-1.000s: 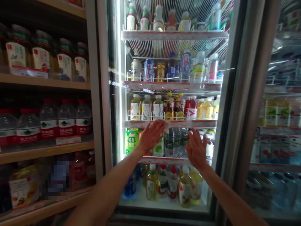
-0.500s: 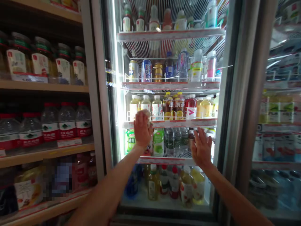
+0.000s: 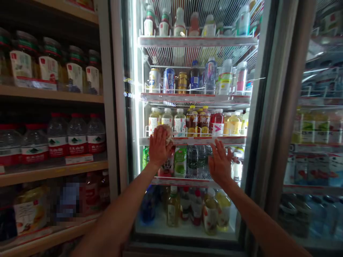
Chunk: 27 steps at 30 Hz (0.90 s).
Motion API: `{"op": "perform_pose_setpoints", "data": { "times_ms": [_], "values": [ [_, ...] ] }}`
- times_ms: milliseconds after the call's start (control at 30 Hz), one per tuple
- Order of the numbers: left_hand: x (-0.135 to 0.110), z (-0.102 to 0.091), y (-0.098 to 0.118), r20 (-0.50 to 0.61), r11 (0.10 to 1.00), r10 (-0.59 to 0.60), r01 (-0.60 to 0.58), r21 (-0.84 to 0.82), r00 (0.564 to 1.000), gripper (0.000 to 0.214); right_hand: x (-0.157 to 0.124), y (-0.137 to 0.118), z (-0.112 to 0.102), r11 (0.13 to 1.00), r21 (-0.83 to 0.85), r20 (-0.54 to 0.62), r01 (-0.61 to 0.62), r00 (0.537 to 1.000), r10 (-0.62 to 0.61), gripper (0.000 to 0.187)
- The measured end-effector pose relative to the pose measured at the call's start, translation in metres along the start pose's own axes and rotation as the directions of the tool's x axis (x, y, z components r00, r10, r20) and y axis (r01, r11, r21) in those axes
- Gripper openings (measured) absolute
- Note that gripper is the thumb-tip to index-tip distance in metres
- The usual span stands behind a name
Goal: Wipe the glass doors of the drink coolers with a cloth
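A pale crumpled cloth [image 3: 168,131] is under the fingers of my left hand [image 3: 159,145], which presses it flat towards the glass door [image 3: 171,104] of a lit drinks fridge. The hand covers part of the cloth. My right hand [image 3: 221,162] is raised with its fingers spread and holds nothing; whether it touches the glass I cannot tell. Behind the hands, bottled drinks stand on the fridge shelves, among them a green bottle [image 3: 180,161], clear water bottles [image 3: 193,160] and a red drink bottle [image 3: 217,122].
To the left, wooden shelves [image 3: 53,95] hold large tea bottles [image 3: 49,66] and red-capped water bottles [image 3: 57,137]. A metal door frame [image 3: 277,117] runs upright on the right, beside another fridge section with bottles [image 3: 307,123]. A pixelated patch covers part of the lower left shelf.
My right hand has moved left and slightly up, its fingers still spread. My left hand has shifted a little to the left with the cloth. The view has tilted slightly.
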<state>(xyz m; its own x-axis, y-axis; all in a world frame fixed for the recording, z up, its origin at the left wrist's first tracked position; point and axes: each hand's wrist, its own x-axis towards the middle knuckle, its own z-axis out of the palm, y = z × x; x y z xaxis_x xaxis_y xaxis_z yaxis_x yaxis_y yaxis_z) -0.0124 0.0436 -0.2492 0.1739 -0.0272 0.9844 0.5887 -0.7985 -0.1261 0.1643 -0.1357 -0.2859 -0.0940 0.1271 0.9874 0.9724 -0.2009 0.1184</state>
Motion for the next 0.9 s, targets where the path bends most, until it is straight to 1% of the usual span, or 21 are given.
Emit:
{"op": "perform_pose_setpoints", "data": {
  "times_ms": [67, 133, 200, 233, 300, 400, 467, 533, 600, 667, 733, 767, 833, 867, 900],
  "values": [
    [0.004, -0.001, 0.0, -0.033, 0.999, -0.035, 0.034, -0.037, 0.999, 0.057, 0.011, -0.016, 0.007, 0.994, 0.087, 0.004, 0.066, 0.998, -0.066, 0.061],
    [0.007, 0.0, 0.008, -0.036, 0.995, -0.03, 0.027, -0.092, 0.999, 0.061, 0.029, -0.039, 0.021, 0.971, 0.193, 0.039, 0.142, 0.987, -0.153, 0.06],
    [0.007, -0.002, 0.011, -0.012, 0.989, -0.019, 0.017, -0.144, 1.0, 0.064, 0.05, -0.065, 0.038, 0.946, 0.263, 0.098, 0.187, 0.971, -0.22, 0.055],
    [0.005, -0.005, 0.009, 0.016, 0.987, -0.013, 0.015, -0.159, 1.0, 0.064, 0.06, -0.078, 0.048, 0.941, 0.273, 0.132, 0.197, 0.962, -0.24, 0.053],
    [-0.005, -0.014, -0.005, 0.079, 0.989, 0.001, 0.011, -0.147, 0.997, 0.07, 0.075, -0.101, 0.065, 0.946, 0.248, 0.196, 0.211, 0.945, -0.262, 0.048],
    [-0.027, -0.03, -0.042, 0.15, 0.999, -0.001, 0.009, -0.054, 0.989, 0.09, 0.084, -0.125, 0.083, 0.959, 0.17, 0.231, 0.225, 0.937, -0.261, 0.046],
    [-0.039, -0.039, -0.063, 0.183, 1.0, -0.028, 0.027, 0.009, 0.983, 0.096, 0.084, -0.133, 0.091, 0.961, 0.132, 0.21, 0.242, 0.941, -0.265, 0.048],
    [-0.045, -0.044, -0.074, 0.213, 0.997, -0.066, 0.056, 0.055, 0.975, 0.092, 0.083, -0.131, 0.094, 0.957, 0.101, 0.176, 0.273, 0.941, -0.288, 0.047],
    [-0.045, -0.045, -0.073, 0.21, 0.993, -0.1, 0.085, 0.076, 0.973, 0.088, 0.08, -0.112, 0.09, 0.953, 0.055, 0.131, 0.297, 0.944, -0.302, 0.045],
    [-0.043, -0.042, -0.068, 0.195, 0.991, -0.125, 0.111, 0.08, 0.973, 0.086, 0.074, -0.074, 0.079, 0.968, -0.011, 0.063, 0.252, 0.966, -0.251, 0.046],
    [-0.042, -0.04, -0.063, 0.186, 0.988, -0.143, 0.131, 0.077, 0.972, 0.085, 0.064, -0.02, 0.061, 0.988, -0.085, -0.028, 0.127, 0.991, -0.13, 0.049],
    [-0.042, -0.038, -0.061, 0.187, 0.988, -0.15, 0.139, 0.072, 0.971, 0.085, 0.057, 0.01, 0.049, 0.991, -0.125, -0.078, 0.05, 0.995, -0.06, 0.049],
    [-0.042, -0.037, -0.06, 0.193, 0.987, -0.159, 0.15, 0.059, 0.968, 0.085, 0.046, 0.065, 0.027, 0.978, -0.183, -0.17, -0.101, 0.983, 0.07, 0.051],
    [-0.042, -0.037, -0.06, 0.193, 0.987, -0.162, 0.155, 0.052, 0.968, 0.085, 0.042, 0.087, 0.018, 0.967, -0.201, -0.209, -0.158, 0.971, 0.116, 0.052],
    [-0.043, -0.037, -0.059, 0.192, 0.987, -0.163, 0.157, 0.046, 0.968, 0.085, 0.04, 0.102, 0.011, 0.957, -0.207, -0.243, -0.204, 0.958, 0.151, 0.052]
  ]
}}
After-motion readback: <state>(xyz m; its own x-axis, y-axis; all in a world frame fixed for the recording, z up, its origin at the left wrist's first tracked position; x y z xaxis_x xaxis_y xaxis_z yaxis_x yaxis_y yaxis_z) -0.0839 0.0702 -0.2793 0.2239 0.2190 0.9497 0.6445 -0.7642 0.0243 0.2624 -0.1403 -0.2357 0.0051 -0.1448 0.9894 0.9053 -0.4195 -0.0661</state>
